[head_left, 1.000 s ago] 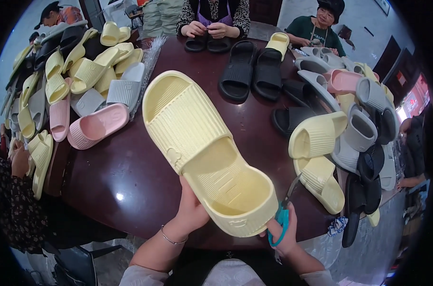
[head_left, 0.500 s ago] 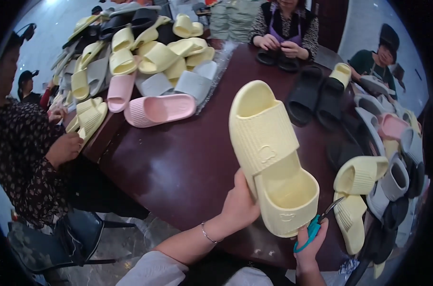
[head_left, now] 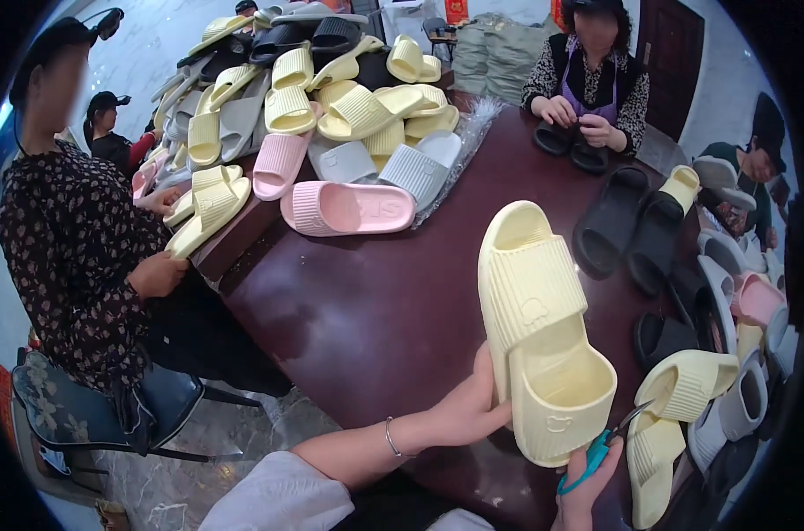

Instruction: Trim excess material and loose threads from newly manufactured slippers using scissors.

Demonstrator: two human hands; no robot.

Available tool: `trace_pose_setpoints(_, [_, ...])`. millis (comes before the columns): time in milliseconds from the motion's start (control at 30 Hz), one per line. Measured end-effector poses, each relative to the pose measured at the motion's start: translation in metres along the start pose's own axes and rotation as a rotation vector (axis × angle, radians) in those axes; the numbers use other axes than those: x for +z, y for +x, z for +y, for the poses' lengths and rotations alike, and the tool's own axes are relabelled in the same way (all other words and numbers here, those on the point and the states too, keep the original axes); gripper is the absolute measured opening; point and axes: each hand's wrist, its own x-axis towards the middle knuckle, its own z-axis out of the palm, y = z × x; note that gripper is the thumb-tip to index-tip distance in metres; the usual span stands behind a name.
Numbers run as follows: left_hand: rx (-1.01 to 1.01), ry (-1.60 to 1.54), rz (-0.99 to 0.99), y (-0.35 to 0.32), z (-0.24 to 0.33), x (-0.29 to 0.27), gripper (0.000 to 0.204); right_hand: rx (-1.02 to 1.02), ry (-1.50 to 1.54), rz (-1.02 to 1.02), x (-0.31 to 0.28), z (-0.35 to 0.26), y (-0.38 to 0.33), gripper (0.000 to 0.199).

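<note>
A pale yellow slide slipper (head_left: 539, 327) is held over the dark brown table (head_left: 393, 301), heel end toward me. My left hand (head_left: 468, 411) grips its left side near the heel. My right hand (head_left: 588, 482) at the lower edge holds small scissors with teal handles (head_left: 597, 451), their blades pointing at the slipper's heel on the right.
A heap of yellow, grey, pink and black slippers (head_left: 331, 97) covers the far left of the table. A pink slipper (head_left: 349, 208) lies alone. More slippers (head_left: 712, 336) crowd the right side. A seated person (head_left: 75, 239) is at left, another (head_left: 588, 80) sits across.
The view has swung to the left, so the slipper and my hands now sit lower right. My grip on the slipper and scissors is unchanged.
</note>
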Motion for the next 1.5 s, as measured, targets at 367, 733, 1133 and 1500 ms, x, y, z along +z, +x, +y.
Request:
trace_pose_setpoints(367, [-0.138,-0.138,-0.052,-0.003,0.002,0.002,0.079,0.120,0.072,0.055,-0.002,0.013,0.001,0.048])
trace_pose_setpoints(733, [-0.215,-0.968,-0.153,-0.015,0.014,0.007,0.088,0.119,-0.050,-0.138,-0.012,0.005,-0.015,0.054])
trace_pose_setpoints(1133, [-0.330,-1.013,-0.086,-0.020,0.016,0.020,0.097,0.042,0.095,-0.353,-0.009,-0.010,-0.028,0.048])
trace_pose_setpoints(1500, [-0.234,-0.946,-0.241,-0.020,-0.004,0.034,0.111,0.095,0.168,-0.220,0.004,-0.015,-0.019,0.054])
